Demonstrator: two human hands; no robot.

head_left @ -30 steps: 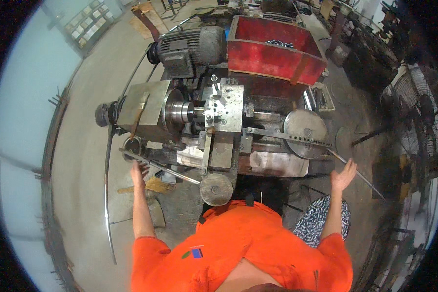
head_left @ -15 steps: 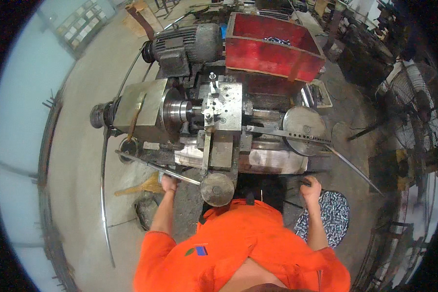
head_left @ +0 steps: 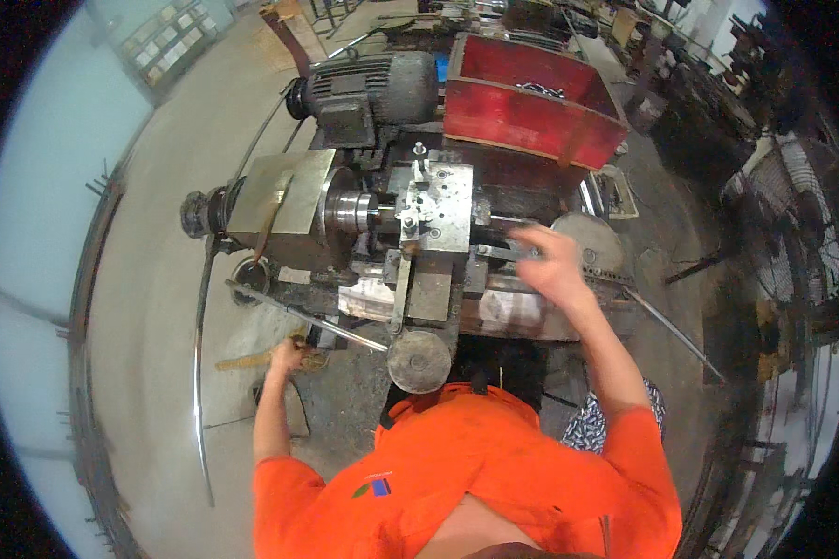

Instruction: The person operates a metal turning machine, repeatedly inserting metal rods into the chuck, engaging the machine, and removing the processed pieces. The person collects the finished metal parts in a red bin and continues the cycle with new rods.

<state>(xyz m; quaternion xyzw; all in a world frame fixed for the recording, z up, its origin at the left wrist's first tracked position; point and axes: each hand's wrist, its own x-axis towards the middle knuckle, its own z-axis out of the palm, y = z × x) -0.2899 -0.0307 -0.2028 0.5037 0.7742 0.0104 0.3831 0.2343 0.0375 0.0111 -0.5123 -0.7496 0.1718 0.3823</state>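
My right hand (head_left: pixel 552 265) is raised over the right part of a metal lathe-like machine, its fingers apart and pointing left. They are beside a thin shaft (head_left: pixel 505 221) that runs toward the steel block (head_left: pixel 449 210); whether they touch it is unclear. Behind the wrist stands a round steel disc (head_left: pixel 592 238). Low on the left, my left hand (head_left: pixel 289 356) is curled closed just over a straw broom (head_left: pixel 242 361). What its fingers hold is too small to tell. A long bar handle (head_left: pixel 340 333) runs between that hand and the machine, ending at a round disc (head_left: pixel 419 361).
A chuck (head_left: pixel 350 211) faces the block from the left. Behind stand a dark motor (head_left: pixel 373 88) and a red box (head_left: pixel 531 116) with small metal pieces inside. Many small metal pieces (head_left: pixel 587 424) lie beside my right arm. Another rod (head_left: pixel 676 331) juts out at right.
My right hand has risen from beside the heap of metal pieces to the machine's right side. My left hand has moved left, toward the broom. The view has shifted slightly.
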